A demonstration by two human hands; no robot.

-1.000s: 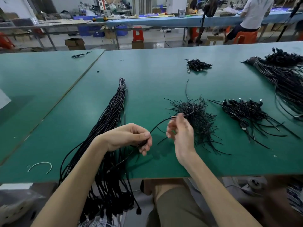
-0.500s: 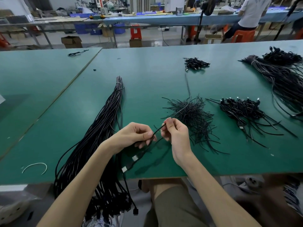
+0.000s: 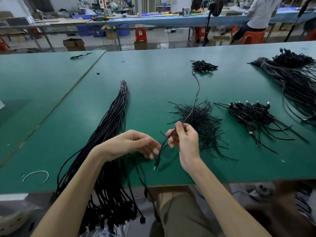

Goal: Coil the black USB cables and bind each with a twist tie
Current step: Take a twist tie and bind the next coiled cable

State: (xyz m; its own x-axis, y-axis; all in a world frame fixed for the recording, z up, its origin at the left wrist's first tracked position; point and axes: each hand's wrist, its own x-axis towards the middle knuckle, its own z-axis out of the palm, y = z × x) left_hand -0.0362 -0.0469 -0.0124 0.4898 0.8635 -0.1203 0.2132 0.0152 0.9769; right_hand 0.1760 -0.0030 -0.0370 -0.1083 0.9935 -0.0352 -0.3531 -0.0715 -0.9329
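Head view looks down on a green worktop [image 3: 153, 79] where the right hand [image 3: 185, 142] pinches a single black cable [image 3: 196, 98] between thumb and fingertips, above the worktop a little in from its near edge. From the pinch the cable hangs down to a plug [image 3: 156, 164] just right of the left hand's fingertips; its other part runs away over the pile of twist ties [image 3: 200, 120] toward a small heap of cables [image 3: 202, 66] near the far edge. The left hand [image 3: 131, 145] is open and empty, fingers loosely curled, close beside the right hand but not touching it or the cable. To the left of that hand lies a long bundle of straight cables [image 3: 109, 127], tied near its far end, running from mid-worktop over the near edge and hanging down past the person's lap. The twist ties lie just beyond and right of the right hand; further right sits a cluster of coiled cables [image 3: 251, 113] with plugs showing, and another large bundle [image 3: 294, 79] fills the far right corner. Bare green surface lies between the long bundle and the twist ties, and near the left near corner only a white curved tie [image 3: 36, 175] rests. A seam [image 3: 82, 79] divides this worktop from a neighbouring one on the left, where a small coiled cable [image 3: 79, 56] lies near the far edge.
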